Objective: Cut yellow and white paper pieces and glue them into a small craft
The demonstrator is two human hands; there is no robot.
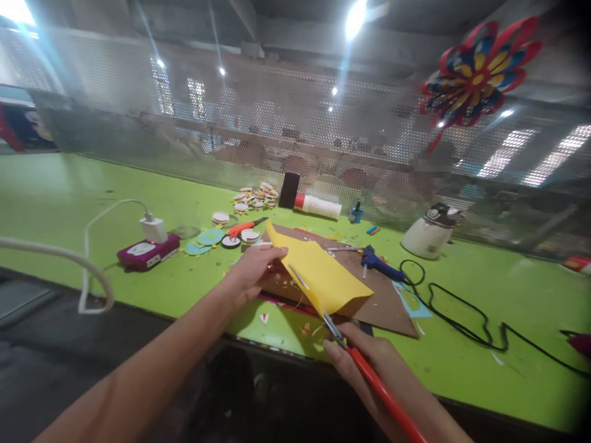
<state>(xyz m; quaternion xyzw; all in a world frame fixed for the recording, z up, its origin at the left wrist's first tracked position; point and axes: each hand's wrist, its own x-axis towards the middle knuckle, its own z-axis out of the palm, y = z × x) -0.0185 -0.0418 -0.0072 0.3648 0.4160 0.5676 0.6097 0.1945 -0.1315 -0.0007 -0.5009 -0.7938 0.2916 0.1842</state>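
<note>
My left hand (252, 271) pinches the left edge of a yellow sheet (323, 271), thumb on top. The sheet is tilted above a brown board (392, 311). In my right hand (364, 357) is a pair of scissors (376, 378) with long red handles, its blades pointing up and left. One blade lies across the sheet's near edge, and the sheet's lower edge sits at the blades. Small paper scraps (286, 283) are scattered on the board under the sheet. A blue glue gun (381, 264) rests on the board's right part.
At the left stands a purple power strip (150, 252) with a white plug. Round paper discs (211, 237), an orange-handled cutter (242, 227) and a heap of small pieces (258, 195) lie beyond. A black cable (462, 332) winds across the right side, near a white pot (427, 234).
</note>
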